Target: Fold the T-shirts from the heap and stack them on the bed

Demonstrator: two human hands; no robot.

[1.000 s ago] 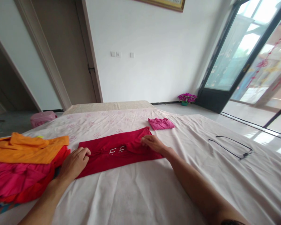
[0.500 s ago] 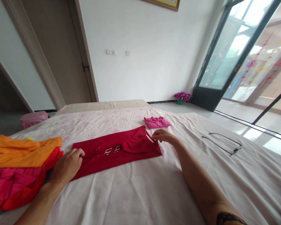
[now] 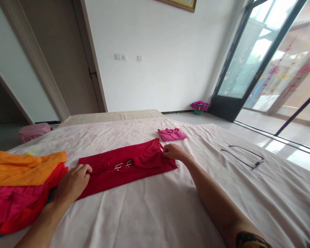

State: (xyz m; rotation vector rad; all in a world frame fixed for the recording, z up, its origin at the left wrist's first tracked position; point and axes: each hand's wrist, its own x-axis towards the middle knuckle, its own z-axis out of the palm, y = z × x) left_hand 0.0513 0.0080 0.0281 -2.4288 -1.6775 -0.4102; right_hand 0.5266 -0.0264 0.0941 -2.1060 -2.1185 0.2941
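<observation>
A dark red T-shirt (image 3: 105, 174) with white lettering lies folded into a long strip across the bed. At its left end, my left hand (image 3: 76, 179) is closed on the cloth, fingers curled over the edge. My right hand (image 3: 174, 152) pinches the shirt at its right end, by the collar, where a bit of white shows. The fingertips of both hands are partly hidden. Just beyond the right end sits a small folded pink garment (image 3: 172, 134).
Orange (image 3: 23, 168) and magenta clothes (image 3: 12, 203) are heaped at the left. Black-framed glasses (image 3: 255, 164) rest on the pale bedsheet (image 3: 139, 217) at the right. A pink stool (image 3: 35, 132) and a pot of purple flowers (image 3: 199, 106) stand on the floor beyond.
My right hand has moved slightly left and closed on the collar end of the red T-shirt. My left hand stays at the other end. The view has shifted a little.
</observation>
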